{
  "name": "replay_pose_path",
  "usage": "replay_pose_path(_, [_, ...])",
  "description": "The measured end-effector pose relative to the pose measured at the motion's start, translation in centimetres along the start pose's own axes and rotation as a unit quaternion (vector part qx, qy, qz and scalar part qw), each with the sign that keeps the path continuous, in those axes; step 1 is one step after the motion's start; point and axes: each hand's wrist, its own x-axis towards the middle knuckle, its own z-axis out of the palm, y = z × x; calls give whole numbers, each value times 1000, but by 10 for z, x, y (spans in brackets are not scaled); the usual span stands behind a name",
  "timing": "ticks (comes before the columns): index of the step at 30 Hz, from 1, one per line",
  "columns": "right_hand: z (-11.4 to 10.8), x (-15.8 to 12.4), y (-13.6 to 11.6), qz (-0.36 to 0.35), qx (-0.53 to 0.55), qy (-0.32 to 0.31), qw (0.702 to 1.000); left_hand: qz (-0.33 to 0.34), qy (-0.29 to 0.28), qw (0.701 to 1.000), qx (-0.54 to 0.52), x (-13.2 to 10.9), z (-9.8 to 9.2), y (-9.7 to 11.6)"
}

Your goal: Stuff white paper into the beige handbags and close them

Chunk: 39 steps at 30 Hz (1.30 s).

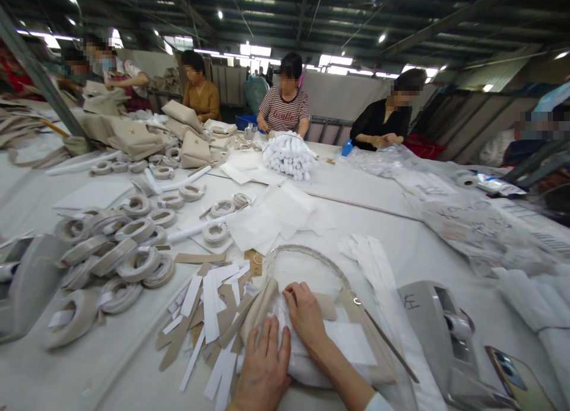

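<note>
A beige handbag [378, 345] lies on the table before me, partly covered by white wrapping sheets [350, 341], with its wrapped handle [312, 253] arching away. My left hand [266, 360] presses flat on the bag's left side, fingers stretched out. Across from it, my right hand [306, 311] bends its fingers together at the edge of a beige flap [262, 304]; whatever its fingertips pinch is hidden. Close on the left is a heap of white and beige strips [211, 304]. A brown tag [254, 261] lies beyond the flap.
Coiled beige straps [138, 262] pile up at left. Tape dispensers [423, 316] [33, 286] stand on both sides, with a phone [512, 369] at lower right. White sheets [285, 212] and a bundle of white rolls [289, 155] lie ahead. Several co-workers [287, 105] are across the table.
</note>
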Motion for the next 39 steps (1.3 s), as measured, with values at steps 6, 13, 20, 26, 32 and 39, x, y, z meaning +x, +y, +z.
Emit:
replay_pose_path(6, [-16,-22,3,-135,8,-127,983,-13,-14,1000,-3,-3,1,1])
replay_pose_path(13, [-18,-22,2,-104,14,-159,982,18,-24,1000,8,5,-4,2])
replay_pose_path(20, [-23,-23,24,-12,244,-48,968,17,-103,994,-19,9,-3,-1])
replay_pose_path(26, [-37,-46,44,-74,204,30,976,-9,-108,994,-15,10,-4,3])
replay_pose_path(32, [-67,-85,53,-49,150,81,984,8,-102,995,-1,2,-2,4])
replay_pose_path(39, [-191,-147,152,328,65,361,871,56,-98,993,42,-11,19,-9])
